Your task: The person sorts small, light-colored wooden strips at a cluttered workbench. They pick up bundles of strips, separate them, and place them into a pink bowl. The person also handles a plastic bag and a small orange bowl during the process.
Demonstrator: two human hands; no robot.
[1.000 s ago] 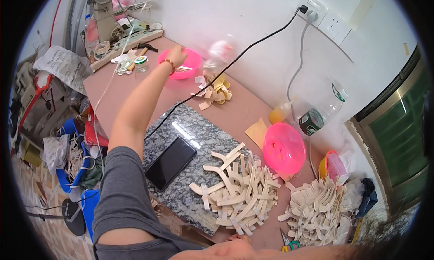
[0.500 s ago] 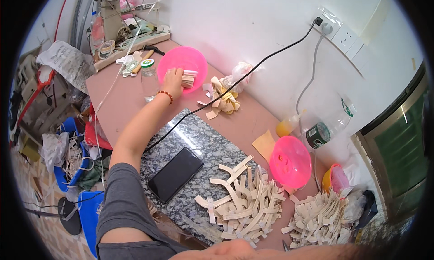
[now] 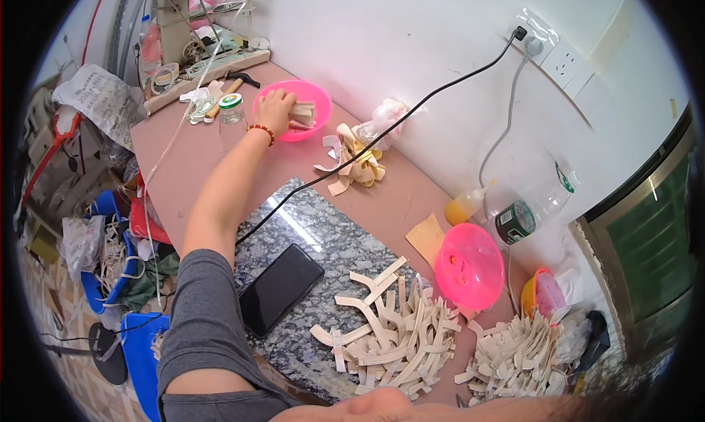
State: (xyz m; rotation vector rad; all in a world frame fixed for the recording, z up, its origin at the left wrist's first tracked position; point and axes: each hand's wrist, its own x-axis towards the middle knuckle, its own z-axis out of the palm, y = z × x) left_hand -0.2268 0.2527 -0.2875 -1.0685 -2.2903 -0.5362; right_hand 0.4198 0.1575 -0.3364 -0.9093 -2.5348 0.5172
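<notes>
My left hand [image 3: 273, 112] reaches into a pink plastic bowl [image 3: 320, 97] at the back left of the table. Its fingers are closed against a bundle of short cream strips [image 3: 302, 113], the strips poking out to the right of the hand. The fingertips are partly hidden. A red beaded bracelet [image 3: 262, 132] circles that wrist. Just left of the hand stands a clear glass jar [image 3: 232, 112] with a green and white lid. My right hand does not show.
A phone [image 3: 281, 290] lies on a grey stone slab [image 3: 283, 231] beside a heap of cream strips [image 3: 404, 330]. Another strip pile [image 3: 514, 356], a second pink bowl [image 3: 470, 268] and a bottle [image 3: 464, 205] are at right. A black cable [image 3: 411, 110] crosses above the table.
My left hand has shifted slightly up and left in the bowl, and the bundle of strips has moved up with it. The whole view has shifted a little.
</notes>
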